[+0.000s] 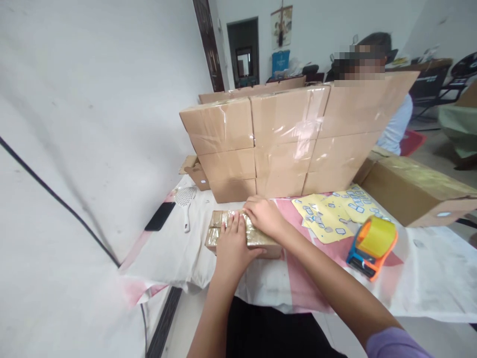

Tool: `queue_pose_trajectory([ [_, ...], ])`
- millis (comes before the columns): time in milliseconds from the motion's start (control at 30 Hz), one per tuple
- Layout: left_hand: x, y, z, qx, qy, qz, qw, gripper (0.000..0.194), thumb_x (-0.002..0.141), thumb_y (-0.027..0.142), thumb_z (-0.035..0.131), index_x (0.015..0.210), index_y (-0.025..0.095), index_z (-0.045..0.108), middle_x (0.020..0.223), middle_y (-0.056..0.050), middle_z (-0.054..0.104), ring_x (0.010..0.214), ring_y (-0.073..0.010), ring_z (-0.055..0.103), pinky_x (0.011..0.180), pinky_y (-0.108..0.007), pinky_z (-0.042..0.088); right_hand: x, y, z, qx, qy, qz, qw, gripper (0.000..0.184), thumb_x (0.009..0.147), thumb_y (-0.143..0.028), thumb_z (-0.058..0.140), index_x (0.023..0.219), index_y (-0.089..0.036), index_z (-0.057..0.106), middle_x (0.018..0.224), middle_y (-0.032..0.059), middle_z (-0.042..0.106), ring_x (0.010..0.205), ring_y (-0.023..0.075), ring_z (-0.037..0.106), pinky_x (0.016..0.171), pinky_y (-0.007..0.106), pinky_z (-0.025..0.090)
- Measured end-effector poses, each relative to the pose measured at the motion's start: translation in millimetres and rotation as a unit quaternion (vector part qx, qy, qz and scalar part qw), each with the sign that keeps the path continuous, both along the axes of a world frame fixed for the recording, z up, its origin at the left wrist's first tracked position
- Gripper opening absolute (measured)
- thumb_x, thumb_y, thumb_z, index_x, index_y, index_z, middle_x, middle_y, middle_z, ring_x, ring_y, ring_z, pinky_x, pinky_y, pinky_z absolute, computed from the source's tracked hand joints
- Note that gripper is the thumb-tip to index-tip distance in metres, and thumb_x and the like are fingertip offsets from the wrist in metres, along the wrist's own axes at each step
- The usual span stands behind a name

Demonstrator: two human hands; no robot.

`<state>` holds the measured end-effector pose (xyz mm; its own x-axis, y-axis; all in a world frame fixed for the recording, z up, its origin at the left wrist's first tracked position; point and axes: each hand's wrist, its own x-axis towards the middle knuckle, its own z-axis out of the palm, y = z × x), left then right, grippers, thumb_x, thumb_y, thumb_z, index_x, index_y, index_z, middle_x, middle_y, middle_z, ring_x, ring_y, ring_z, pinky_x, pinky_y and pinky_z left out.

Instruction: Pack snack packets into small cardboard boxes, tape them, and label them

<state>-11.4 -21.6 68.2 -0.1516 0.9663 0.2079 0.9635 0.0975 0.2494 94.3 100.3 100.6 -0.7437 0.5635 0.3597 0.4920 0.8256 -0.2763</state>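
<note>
A small cardboard box wrapped in shiny clear tape (219,229) lies on the white-covered table (428,278) in front of me. My left hand (233,246) lies flat on top of the box, fingers stretched forward. My right hand (264,215) rests on the box's far right part with the fingers curled down over its top edge. Neither hand lifts the box.
A tape dispenser with a yellow roll (372,246) sits to the right. Yellow label sheets (331,214) lie behind it. A wall of taped cartons (283,144) stands at the back, a long carton (413,191) at right. A phone (160,216) and white brush (185,201) lie left. A person (395,119) sits behind the cartons.
</note>
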Motion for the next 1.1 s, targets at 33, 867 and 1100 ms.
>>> queue_pose_trajectory([
  [33, 0.2, 0.4, 0.5, -0.002, -0.004, 0.003, 1.000, 0.105, 0.070, 0.049, 0.088, 0.154, 0.008, 0.039, 0.161, -0.027, 0.041, 0.153, -0.0423, 0.033, 0.124, -0.062, 0.031, -0.4, 0.9, -0.9, -0.005, 0.009, -0.002, 1.000, 0.022, 0.102, -0.017, 0.054, 0.091, -0.016, 0.072, 0.096, 0.0068, 0.071, 0.094, 0.0196, 0.061, 0.079, 0.029, 0.041],
  [867, -2.9, -16.4, -28.7, 0.097, 0.047, -0.019, 0.994, 0.083, 0.077, 0.063, 0.077, 0.136, 0.012, 0.050, 0.158, -0.032, 0.041, 0.150, -0.0444, 0.038, 0.117, -0.065, 0.039, 29.9, -5.5, -8.0, -0.038, 0.091, 0.158, 0.982, 0.027, 0.102, -0.015, 0.054, 0.111, -0.022, 0.078, 0.115, 0.0063, 0.074, 0.109, 0.0245, 0.058, 0.096, 0.041, 0.050],
  [1100, -0.1, -19.2, -21.8, 0.079, 0.045, -0.020, 0.996, 0.082, 0.077, 0.059, 0.080, 0.138, 0.013, 0.051, 0.165, -0.024, 0.035, 0.153, -0.0449, 0.033, 0.120, -0.064, 0.036, 30.6, -5.5, -19.7, -0.088, 0.166, 0.006, 0.982, 0.048, 0.098, -0.024, 0.060, 0.146, -0.028, 0.057, 0.144, 0.0077, 0.060, 0.132, 0.0268, 0.054, 0.108, 0.046, 0.049],
])
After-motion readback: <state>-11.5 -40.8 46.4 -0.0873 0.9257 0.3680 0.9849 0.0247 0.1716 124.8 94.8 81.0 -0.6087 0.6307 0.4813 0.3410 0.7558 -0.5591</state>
